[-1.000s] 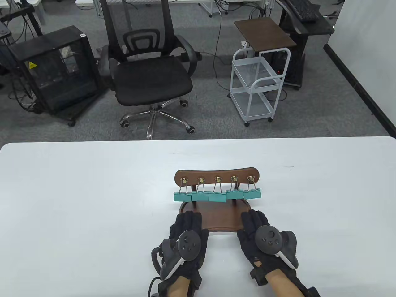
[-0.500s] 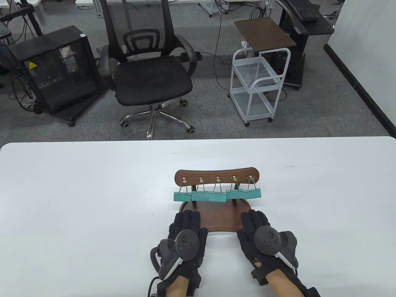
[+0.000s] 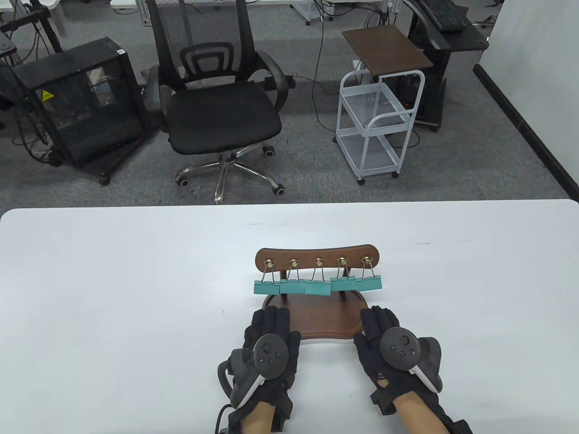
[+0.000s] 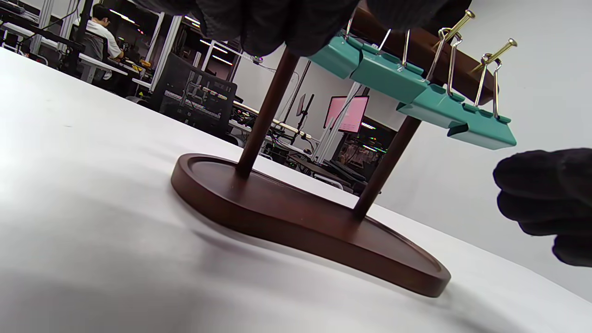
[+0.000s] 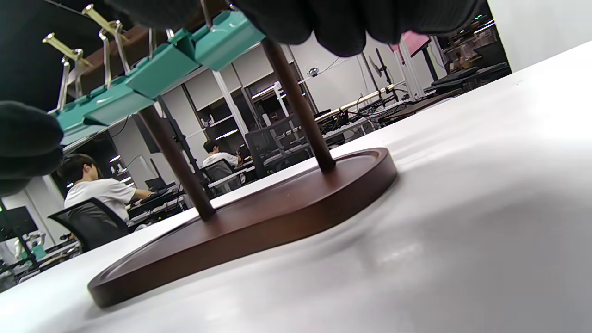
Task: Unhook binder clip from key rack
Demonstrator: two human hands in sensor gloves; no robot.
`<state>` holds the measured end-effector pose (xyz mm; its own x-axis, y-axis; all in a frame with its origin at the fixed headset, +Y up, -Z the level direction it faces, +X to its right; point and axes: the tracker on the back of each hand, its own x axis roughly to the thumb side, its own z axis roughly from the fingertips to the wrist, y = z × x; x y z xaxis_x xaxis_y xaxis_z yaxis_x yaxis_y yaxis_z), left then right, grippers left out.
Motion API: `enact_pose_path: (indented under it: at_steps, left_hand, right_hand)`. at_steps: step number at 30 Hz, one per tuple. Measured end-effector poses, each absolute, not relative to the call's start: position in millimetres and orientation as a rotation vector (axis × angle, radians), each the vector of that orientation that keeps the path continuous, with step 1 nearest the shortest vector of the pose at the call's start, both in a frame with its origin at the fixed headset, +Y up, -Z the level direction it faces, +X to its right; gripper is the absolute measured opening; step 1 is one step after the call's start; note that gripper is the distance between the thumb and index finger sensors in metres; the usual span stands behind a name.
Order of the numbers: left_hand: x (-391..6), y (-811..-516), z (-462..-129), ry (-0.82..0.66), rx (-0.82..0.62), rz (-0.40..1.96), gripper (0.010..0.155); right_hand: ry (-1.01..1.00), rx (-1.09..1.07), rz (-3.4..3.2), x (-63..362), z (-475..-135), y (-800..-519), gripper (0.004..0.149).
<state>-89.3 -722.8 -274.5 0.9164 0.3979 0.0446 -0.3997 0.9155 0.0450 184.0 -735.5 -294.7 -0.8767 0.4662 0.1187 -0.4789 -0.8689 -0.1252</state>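
While five teal metal binder clips [image 3: 317, 285] are hanging in a row from the brass hooks of the dark wooden key rack [image 3: 317, 258], both hands are waiting near its base.
Left hand [image 3: 268, 341] and right hand [image 3: 384, 343] are lying flat, fingers released, gripping nothing, on the white counter [image 3: 113, 294] at either front corner of the base.

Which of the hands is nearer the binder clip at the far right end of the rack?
Right. The right hand lies flat just below the far-right binder clip, by the base's right edge. The left hand is at the base's left edge, under the leftmost clip.
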Motion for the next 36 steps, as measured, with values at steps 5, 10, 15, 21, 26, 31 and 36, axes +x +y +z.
enact_pose_path:
  at_steps: [5,10,15,21,26,31,36]
  left_hand:
    - [-89,-723,-275,-0.035,0.048,0.414,0.064]
    - [-91,-721,-275,-0.028,0.053,0.429,0.064]
    - [-91,-721,-275,-0.035,0.047,0.429,0.064]
    - [-89,-722,-275,-0.046,0.034,0.437,0.063]
    - [-89,-722,-274,-0.051,0.039,0.432,0.063]
    - [-88,-722,-274,-0.052,0.038,0.419,0.063]
    - [-88,-722,-274,-0.048,0.041,0.423,0.063]
  right_hand:
    - [-0.294,0.034,2.548,194,-295,-731,0.064]
    - [-0.398,-0.068,2.375,208,-301,-728,0.065]
    - [-0.403,-0.039,2.186,220,-319,-719,0.064]
    - [-0.405,-0.012,2.194,224,-340,-714,0.066]
    - [-0.339,-0.038,2.052,225,-351,-724,0.066]
    - [-0.293,-0.117,1.938,229,-355,-735,0.066]
    - [-0.062,-0.144,1.793,230,-362,-745,0.069]
